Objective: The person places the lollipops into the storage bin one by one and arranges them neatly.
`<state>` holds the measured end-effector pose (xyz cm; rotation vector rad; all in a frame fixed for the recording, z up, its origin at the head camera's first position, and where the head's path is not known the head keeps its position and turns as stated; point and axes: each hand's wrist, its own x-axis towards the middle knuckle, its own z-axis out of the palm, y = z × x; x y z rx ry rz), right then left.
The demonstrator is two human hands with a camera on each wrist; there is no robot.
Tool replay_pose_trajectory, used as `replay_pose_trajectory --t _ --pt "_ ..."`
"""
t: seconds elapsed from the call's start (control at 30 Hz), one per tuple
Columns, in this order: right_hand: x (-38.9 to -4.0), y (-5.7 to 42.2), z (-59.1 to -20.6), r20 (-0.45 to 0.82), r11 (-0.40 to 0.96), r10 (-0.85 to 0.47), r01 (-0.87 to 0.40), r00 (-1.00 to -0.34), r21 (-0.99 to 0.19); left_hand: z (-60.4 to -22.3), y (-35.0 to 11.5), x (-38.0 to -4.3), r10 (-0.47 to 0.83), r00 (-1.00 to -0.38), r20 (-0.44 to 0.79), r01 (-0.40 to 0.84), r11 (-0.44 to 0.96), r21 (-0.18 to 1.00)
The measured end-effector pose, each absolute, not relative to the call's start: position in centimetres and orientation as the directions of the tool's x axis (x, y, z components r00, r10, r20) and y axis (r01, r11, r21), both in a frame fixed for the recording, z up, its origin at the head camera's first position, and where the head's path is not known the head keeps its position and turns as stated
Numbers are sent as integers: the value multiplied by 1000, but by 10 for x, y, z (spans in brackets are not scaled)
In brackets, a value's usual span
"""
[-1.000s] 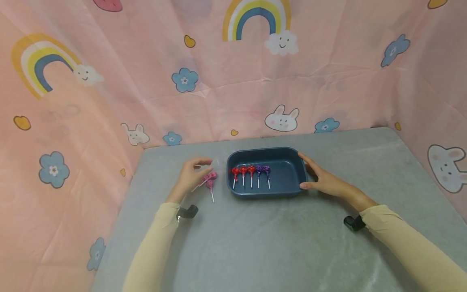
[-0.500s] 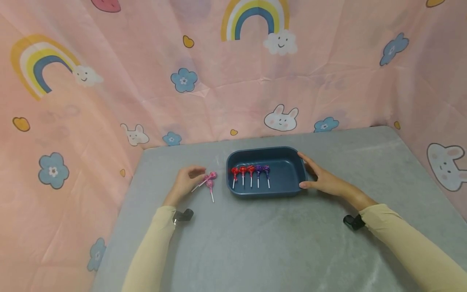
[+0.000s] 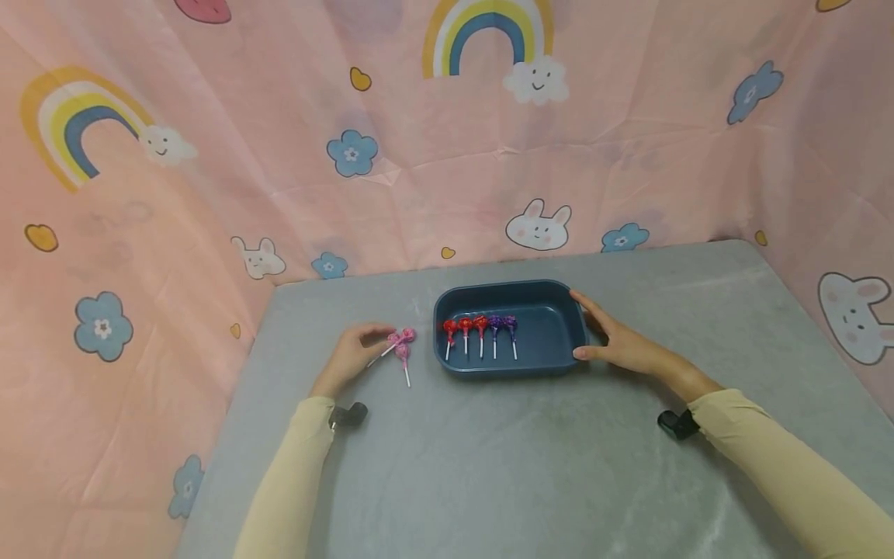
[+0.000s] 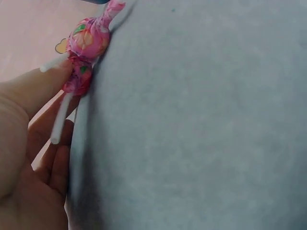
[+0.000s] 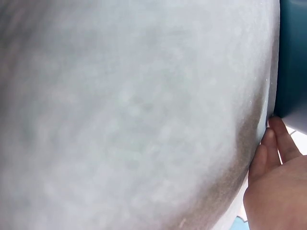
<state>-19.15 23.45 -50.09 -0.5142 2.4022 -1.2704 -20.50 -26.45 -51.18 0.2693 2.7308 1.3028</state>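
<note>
Here at the left of the grey table [image 3: 489, 466], the left hand [image 3: 349, 353] has thumb and forefinger pinching a pink-wrapped, ball-headed lollipop on a slim white stick [image 3: 393, 339], right at the head, with the other fingers curled loosely underneath. Two more pink lollipops [image 3: 403, 352] crowd in just to its right, heads touching or nearly so, and from overhead I can't tell which stick belongs to which of the left pair.

How will it handle? Light, by the look of it: a hard, stiff candy ball in a crinkly, shiny wrapper that could slide under the fingertips, on a thin stick that might bend or roll. The ball, or the twisted neck just below it, seems the surest hold; a grip out at the stick's end would leave the head swinging.

Over to the right, the dark blue rounded rectangular tray [image 3: 548, 338], plastic-looking, sits just right of the pink cluster, between the hands. The right hand [image 3: 621, 345] is spread wide across its right end, index at the far corner, thumb at the near one, straight fingers against the wall. Inside, at the left, three red lollipops [image 3: 466, 324] and two purple lollipops [image 3: 496, 324] line up, sticks toward the near side.
</note>
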Motion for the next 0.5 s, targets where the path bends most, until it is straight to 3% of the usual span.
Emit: replay_pose_trajectory --t 0.5 --pt "-191 234 -501 -154 544 -474 -151 -867 -825 -515 -261 -205 184 -983 -5 113 627 771"
